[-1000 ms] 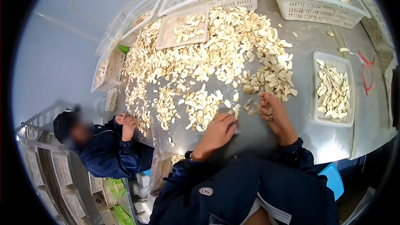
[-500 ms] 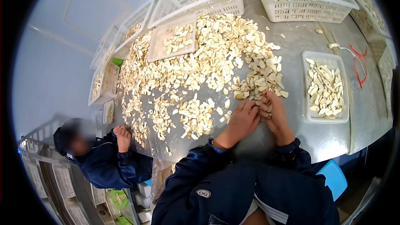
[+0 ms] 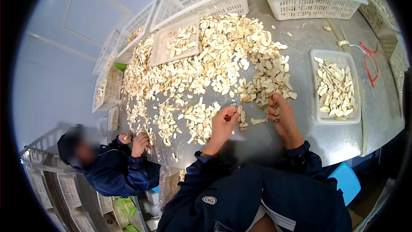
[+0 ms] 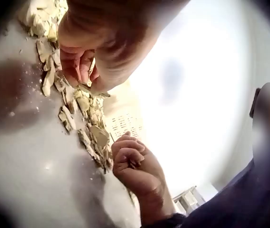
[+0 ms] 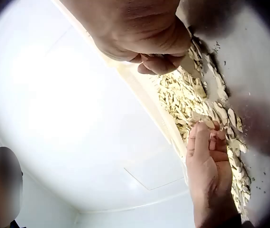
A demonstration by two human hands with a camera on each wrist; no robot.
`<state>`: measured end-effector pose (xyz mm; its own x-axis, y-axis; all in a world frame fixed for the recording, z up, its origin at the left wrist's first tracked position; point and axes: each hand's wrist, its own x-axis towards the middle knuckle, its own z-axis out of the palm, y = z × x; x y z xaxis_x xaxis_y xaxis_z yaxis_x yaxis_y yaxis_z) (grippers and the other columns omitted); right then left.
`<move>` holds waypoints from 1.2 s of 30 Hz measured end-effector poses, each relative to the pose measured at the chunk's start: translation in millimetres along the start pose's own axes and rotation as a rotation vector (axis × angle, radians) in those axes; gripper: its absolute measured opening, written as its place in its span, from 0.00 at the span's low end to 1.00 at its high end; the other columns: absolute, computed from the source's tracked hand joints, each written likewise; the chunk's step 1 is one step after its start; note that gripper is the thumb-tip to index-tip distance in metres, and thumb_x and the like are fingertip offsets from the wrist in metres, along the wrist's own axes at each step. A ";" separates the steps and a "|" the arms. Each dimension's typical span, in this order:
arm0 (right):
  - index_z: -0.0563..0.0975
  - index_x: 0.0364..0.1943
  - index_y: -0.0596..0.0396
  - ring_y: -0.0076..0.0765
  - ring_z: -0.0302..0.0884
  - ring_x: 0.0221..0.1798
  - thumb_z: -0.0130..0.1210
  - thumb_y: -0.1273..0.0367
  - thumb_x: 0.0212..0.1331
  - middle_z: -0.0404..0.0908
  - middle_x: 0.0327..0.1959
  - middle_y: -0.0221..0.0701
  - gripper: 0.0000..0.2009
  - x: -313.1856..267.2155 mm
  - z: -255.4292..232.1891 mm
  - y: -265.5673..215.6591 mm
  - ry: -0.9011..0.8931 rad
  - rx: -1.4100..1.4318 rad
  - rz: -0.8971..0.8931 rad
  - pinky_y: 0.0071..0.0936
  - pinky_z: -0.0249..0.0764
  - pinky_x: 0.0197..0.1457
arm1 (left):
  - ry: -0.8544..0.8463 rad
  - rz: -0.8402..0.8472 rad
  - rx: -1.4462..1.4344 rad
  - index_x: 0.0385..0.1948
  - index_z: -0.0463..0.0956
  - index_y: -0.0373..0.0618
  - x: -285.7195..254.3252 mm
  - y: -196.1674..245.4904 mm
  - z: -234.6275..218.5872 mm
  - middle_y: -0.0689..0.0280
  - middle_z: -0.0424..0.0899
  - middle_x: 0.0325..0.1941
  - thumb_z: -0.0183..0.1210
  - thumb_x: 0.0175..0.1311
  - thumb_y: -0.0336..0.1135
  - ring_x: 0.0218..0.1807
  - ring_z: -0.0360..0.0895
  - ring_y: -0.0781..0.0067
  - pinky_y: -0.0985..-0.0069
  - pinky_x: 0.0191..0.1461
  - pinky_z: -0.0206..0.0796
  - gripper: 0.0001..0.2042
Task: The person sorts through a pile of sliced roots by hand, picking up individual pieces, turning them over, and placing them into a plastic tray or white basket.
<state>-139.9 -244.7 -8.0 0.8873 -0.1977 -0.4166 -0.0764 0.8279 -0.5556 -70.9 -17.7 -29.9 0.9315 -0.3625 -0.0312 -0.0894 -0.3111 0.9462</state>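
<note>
My left hand (image 3: 224,124) is over the near side of the table, left of my right hand. Its thumb and fingers pinch a thin pale dried slice (image 4: 99,91). Loose brown-edged slices (image 3: 242,118) lie right by its fingertips. My right hand (image 3: 284,118), fingers curled, holds a few similar slices (image 3: 275,111) against its palm, mostly hidden by the fingers. One slice (image 3: 259,121) lies on the steel between the hands. Just beyond is a darker heap of slices (image 3: 270,75), joined to the broad pale pile (image 3: 219,47).
A shallow tray (image 3: 313,81) with slices stands on the right, beside red cord (image 3: 370,75). Another tray (image 3: 153,53) sits on the pile. Perforated baskets (image 3: 317,8) line the back edge. A second person (image 3: 111,167) works at the left.
My left hand came right to meet my right hand, then drew back left. The right hand stayed nearly in place, still holding slices. The other person's hands also moved.
</note>
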 end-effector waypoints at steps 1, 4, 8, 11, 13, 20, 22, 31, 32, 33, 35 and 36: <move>0.74 0.45 0.53 0.17 0.66 0.26 0.49 0.65 0.72 0.72 0.31 0.21 0.08 -0.5 0.8 0.1 0.003 -0.014 0.014 0.16 0.60 0.24 | -0.026 -0.103 -0.139 0.45 0.80 0.39 0.2 1.9 0.1 0.66 0.84 0.42 0.62 0.68 0.28 0.38 0.81 0.77 0.78 0.43 0.74 0.08; 0.75 0.45 0.53 0.16 0.67 0.26 0.50 0.64 0.72 0.72 0.30 0.21 0.09 -2.9 2.1 1.6 -0.101 -0.123 0.095 0.16 0.60 0.23 | -0.101 -0.357 -0.548 0.49 0.79 0.39 2.1 9.4 -2.8 0.67 0.84 0.45 0.59 0.71 0.28 0.42 0.80 0.78 0.79 0.48 0.73 0.08; 0.76 0.46 0.53 0.15 0.66 0.25 0.52 0.64 0.71 0.72 0.27 0.20 0.09 -7.8 8.7 9.2 -0.173 -0.297 0.088 0.16 0.59 0.23 | -0.133 -0.475 -0.850 0.51 0.77 0.42 2.1 23.7 0.4 0.63 0.85 0.46 0.56 0.73 0.27 0.42 0.82 0.73 0.76 0.47 0.76 0.09; 0.77 0.46 0.53 0.14 0.66 0.24 0.54 0.65 0.70 0.72 0.26 0.19 0.09 -4.2 3.4 18.6 -0.237 -0.394 0.061 0.16 0.59 0.23 | -0.146 -0.544 -0.930 0.52 0.76 0.42 3.2 24.0 3.3 0.63 0.85 0.46 0.56 0.73 0.27 0.42 0.82 0.73 0.77 0.47 0.76 0.09; 0.77 0.46 0.53 0.13 0.65 0.23 0.54 0.65 0.70 0.72 0.25 0.19 0.08 -5.7 4.0 18.8 -0.232 -0.459 0.055 0.16 0.59 0.23 | -0.199 -0.531 -0.932 0.54 0.75 0.41 2.3 25.3 3.7 0.63 0.84 0.49 0.55 0.73 0.28 0.44 0.81 0.74 0.77 0.48 0.74 0.11; 0.77 0.47 0.51 0.13 0.65 0.23 0.55 0.66 0.69 0.71 0.25 0.19 0.07 -3.9 3.7 17.9 -0.168 -0.394 0.002 0.15 0.57 0.23 | 0.014 -0.331 -0.639 0.49 0.78 0.40 2.0 18.2 -19.0 0.67 0.84 0.42 0.57 0.71 0.26 0.39 0.79 0.81 0.83 0.44 0.72 0.09; 0.77 0.46 0.51 0.13 0.65 0.23 0.54 0.66 0.70 0.71 0.25 0.19 0.07 -1.0 1.3 20.2 -0.179 -0.370 -0.004 0.15 0.56 0.23 | 0.114 -0.166 -0.268 0.46 0.79 0.40 -1.4 4.4 -28.7 0.69 0.83 0.40 0.59 0.70 0.27 0.37 0.79 0.82 0.83 0.42 0.71 0.07; 0.76 0.47 0.51 0.13 0.65 0.23 0.53 0.67 0.71 0.71 0.26 0.20 0.07 0.5 0.3 27.0 -0.236 -0.385 0.018 0.16 0.57 0.23 | 0.273 0.531 0.653 0.40 0.79 0.40 -17.9 30.2 -9.3 0.58 0.81 0.36 0.65 0.57 0.24 0.35 0.80 0.64 0.73 0.41 0.73 0.09; 0.76 0.47 0.52 0.13 0.65 0.23 0.53 0.67 0.71 0.71 0.26 0.20 0.07 -0.1 0.6 26.7 -0.228 -0.389 0.024 0.16 0.57 0.23 | 0.237 0.464 0.601 0.40 0.79 0.40 -19.0 28.1 -8.6 0.57 0.82 0.38 0.63 0.56 0.23 0.37 0.80 0.59 0.69 0.43 0.74 0.10; 0.76 0.47 0.52 0.13 0.66 0.23 0.53 0.67 0.71 0.72 0.26 0.20 0.07 -1.3 1.5 25.5 -0.220 -0.392 0.030 0.16 0.57 0.23 | 0.227 0.440 0.596 0.40 0.79 0.40 -19.9 26.8 -9.5 0.57 0.82 0.39 0.63 0.57 0.23 0.37 0.81 0.58 0.68 0.43 0.74 0.09; 0.76 0.47 0.52 0.13 0.66 0.23 0.53 0.67 0.71 0.72 0.26 0.20 0.07 -2.0 3.5 24.2 -0.211 -0.395 0.034 0.16 0.57 0.23 | 0.201 0.393 0.587 0.40 0.79 0.40 -20.3 25.2 -11.3 0.57 0.82 0.40 0.62 0.57 0.22 0.38 0.81 0.57 0.68 0.43 0.73 0.09; 0.76 0.47 0.52 0.13 0.66 0.23 0.53 0.67 0.71 0.72 0.26 0.20 0.07 -2.1 3.7 24.1 -0.209 -0.397 0.035 0.16 0.57 0.23 | 0.208 0.404 0.599 0.40 0.79 0.40 -20.1 24.6 -12.3 0.57 0.82 0.41 0.61 0.57 0.22 0.39 0.80 0.56 0.67 0.44 0.73 0.09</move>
<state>-142.0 -222.4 -17.9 0.9510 -0.0291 -0.3079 -0.2400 0.5584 -0.7941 -87.5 -7.3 -2.0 0.8274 -0.3947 0.3994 -0.5598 -0.6355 0.5317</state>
